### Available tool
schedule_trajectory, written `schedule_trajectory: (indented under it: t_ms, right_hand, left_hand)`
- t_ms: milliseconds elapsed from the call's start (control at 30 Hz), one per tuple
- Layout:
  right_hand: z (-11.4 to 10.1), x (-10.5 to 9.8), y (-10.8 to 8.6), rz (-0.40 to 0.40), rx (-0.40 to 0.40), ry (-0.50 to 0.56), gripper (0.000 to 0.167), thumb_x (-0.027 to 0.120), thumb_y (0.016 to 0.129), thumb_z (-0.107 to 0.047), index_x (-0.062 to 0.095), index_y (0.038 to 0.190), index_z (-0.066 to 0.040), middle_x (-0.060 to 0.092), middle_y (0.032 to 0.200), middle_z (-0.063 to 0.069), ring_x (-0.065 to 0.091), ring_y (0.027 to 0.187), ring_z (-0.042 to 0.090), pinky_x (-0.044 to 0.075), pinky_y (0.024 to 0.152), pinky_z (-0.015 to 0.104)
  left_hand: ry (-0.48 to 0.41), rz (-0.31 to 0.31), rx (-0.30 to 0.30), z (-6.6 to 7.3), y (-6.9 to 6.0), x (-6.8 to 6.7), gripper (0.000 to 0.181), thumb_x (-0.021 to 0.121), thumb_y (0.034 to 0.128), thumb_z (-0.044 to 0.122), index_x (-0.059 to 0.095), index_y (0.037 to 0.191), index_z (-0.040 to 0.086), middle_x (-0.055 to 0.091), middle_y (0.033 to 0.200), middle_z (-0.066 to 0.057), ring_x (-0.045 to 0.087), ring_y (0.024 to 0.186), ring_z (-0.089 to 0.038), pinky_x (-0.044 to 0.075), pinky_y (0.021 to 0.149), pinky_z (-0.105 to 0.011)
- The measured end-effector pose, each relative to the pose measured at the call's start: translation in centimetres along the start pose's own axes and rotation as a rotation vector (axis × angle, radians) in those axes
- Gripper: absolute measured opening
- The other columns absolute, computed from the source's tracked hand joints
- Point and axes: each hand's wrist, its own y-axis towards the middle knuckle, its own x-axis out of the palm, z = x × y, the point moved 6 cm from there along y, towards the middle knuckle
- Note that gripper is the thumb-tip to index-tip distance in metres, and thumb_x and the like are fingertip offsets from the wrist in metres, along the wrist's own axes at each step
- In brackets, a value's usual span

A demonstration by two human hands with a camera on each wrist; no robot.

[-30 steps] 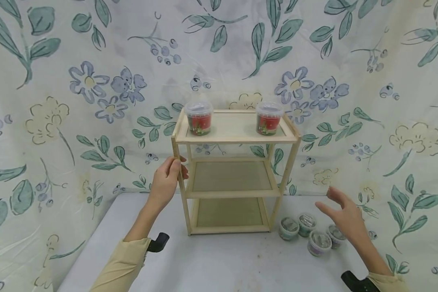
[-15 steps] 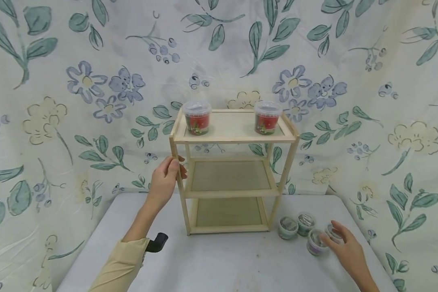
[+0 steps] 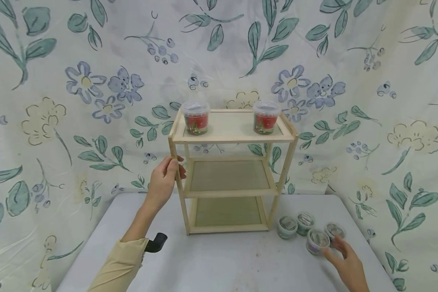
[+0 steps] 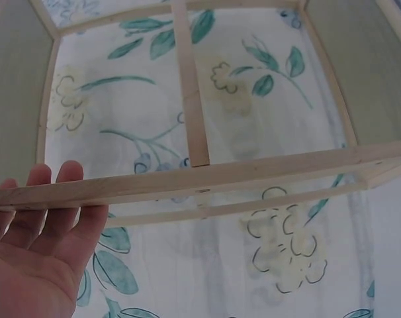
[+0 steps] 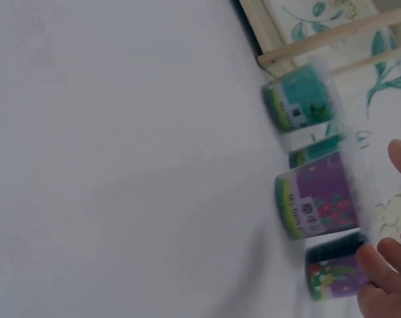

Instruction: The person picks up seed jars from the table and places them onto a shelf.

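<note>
A three-tier wooden shelf [image 3: 226, 194] stands on the table. My left hand [image 3: 162, 180] grips its left front post, fingers curled round the wood in the left wrist view. Two lidded plastic tubs with red labels, a left one [image 3: 196, 118] and a right one [image 3: 266, 117], sit on the top tier. To the right of the shelf my right hand [image 3: 346, 263] hovers with parted fingers by a purple-labelled tub [image 5: 317, 195] and another purple-labelled tub [image 5: 336, 275]. Whether its fingertips touch the latter cannot be told.
Two green-labelled tubs, one nearer the shelf [image 3: 287, 227] and one behind [image 3: 305, 223], stand beside the shelf's right foot. A floral cloth [image 3: 219, 48] hangs behind the white table [image 3: 211, 263]. The middle and bottom tiers show bare panels.
My right hand has come down and toward me, from above the tubs to beside the purple-labelled ones. My left hand keeps its hold on the post.
</note>
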Motion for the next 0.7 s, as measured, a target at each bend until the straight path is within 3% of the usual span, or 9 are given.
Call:
schedule_trajectory:
  t_ms: [200, 433, 700]
  right_hand:
    - [1.6, 0.8, 0.7, -0.012, 0.009, 0.019, 0.102, 0.072, 0.087, -0.050, 0.018, 0.152, 0.007, 0.031, 0.151, 0.034, 0.032, 0.140, 0.045, 0.022, 0.117, 0.052]
    - [2.5, 1.9, 1.5, -0.027, -0.033, 0.014, 0.092, 0.073, 0.089, -0.042, 0.025, 0.150, 0.007, 0.035, 0.150, 0.032, 0.036, 0.139, 0.044, 0.029, 0.113, 0.046]
    - [2.5, 2.4, 2.8, -0.078, -0.035, -0.013, 0.101, 0.074, 0.088, -0.041, 0.016, 0.150, 0.013, 0.024, 0.151, 0.039, 0.027, 0.141, 0.049, 0.029, 0.112, 0.048]
  left_hand:
    - [0.010, 0.005, 0.008, -0.1, -0.1, -0.1, 0.039, 0.037, 0.1082, 0.035, 0.057, 0.115, 0.003, 0.062, 0.090, -0.018, 0.065, 0.081, -0.022, 0.052, 0.074, -0.025]
    - [0.017, 0.016, 0.014, -0.1, -0.2, -0.3, 0.039, 0.037, 0.1081, 0.036, 0.058, 0.114, 0.003, 0.063, 0.089, -0.017, 0.065, 0.080, -0.024, 0.052, 0.072, -0.025]
    - [-0.003, 0.002, 0.015, 0.2, -0.1, -0.2, 0.036, 0.038, 0.1082, 0.033, 0.058, 0.114, 0.003, 0.062, 0.090, -0.019, 0.065, 0.081, -0.028, 0.053, 0.075, -0.028]
